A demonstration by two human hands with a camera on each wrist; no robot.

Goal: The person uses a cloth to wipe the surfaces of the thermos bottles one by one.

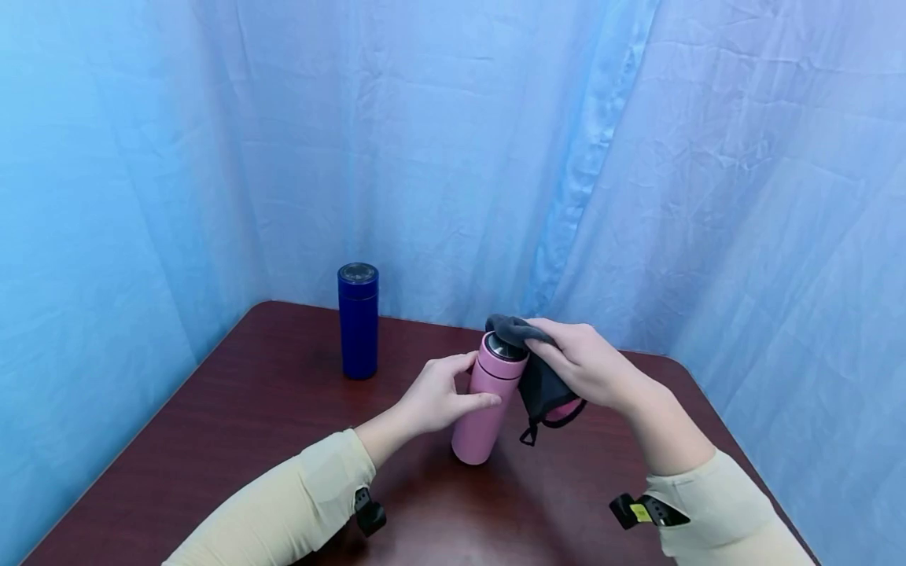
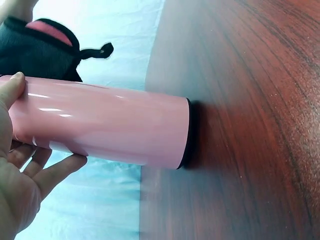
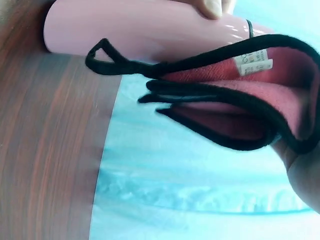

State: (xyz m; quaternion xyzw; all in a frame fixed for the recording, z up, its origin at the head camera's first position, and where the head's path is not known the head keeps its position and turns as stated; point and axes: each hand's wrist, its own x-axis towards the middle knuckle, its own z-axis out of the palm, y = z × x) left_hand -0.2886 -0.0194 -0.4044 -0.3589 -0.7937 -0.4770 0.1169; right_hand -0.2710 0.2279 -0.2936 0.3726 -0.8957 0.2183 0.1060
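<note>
The left hand (image 1: 442, 397) clamps thumb and fingers round a pink vacuum flask (image 1: 481, 417), between five and six o'clock in the head view. At its two o'clock, the right hand (image 1: 591, 365) pinches a dark, pink-lined cloth (image 1: 546, 384) at its lid (image 1: 506, 349). A blue flask (image 1: 359, 334) stands at its ten o'clock.

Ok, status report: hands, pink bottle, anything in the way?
Left hand grips pink bottle. Right hand holds dark cloth over part of its lid. Blue bottle stands apart, not in the way.
</note>
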